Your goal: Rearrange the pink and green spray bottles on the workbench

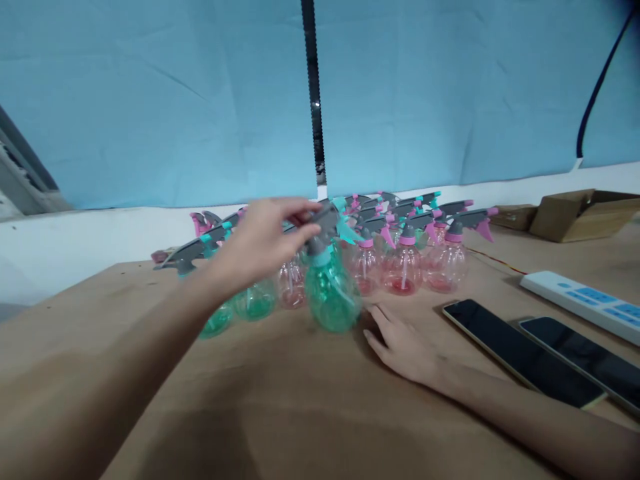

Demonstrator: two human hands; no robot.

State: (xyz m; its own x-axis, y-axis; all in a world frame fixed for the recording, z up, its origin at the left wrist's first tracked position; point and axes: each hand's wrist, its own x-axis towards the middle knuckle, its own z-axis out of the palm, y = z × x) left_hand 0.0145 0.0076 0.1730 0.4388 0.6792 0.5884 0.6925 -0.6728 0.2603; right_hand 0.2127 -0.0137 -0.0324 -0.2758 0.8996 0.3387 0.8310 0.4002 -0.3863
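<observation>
My left hand pinches the grey spray head of a round green spray bottle, which tilts slightly and looks blurred. The bottle's teal trigger points to the right. My right hand rests on the table just right of that bottle, fingers apart and holding nothing. Behind stand several clear pink spray bottles with pink triggers. More green spray bottles stand at the left, partly hidden by my left forearm.
Two dark-screened phones lie at the right on the wooden table. Beyond them is a white power strip. An open cardboard box sits at the back right, before a wall with blue covering.
</observation>
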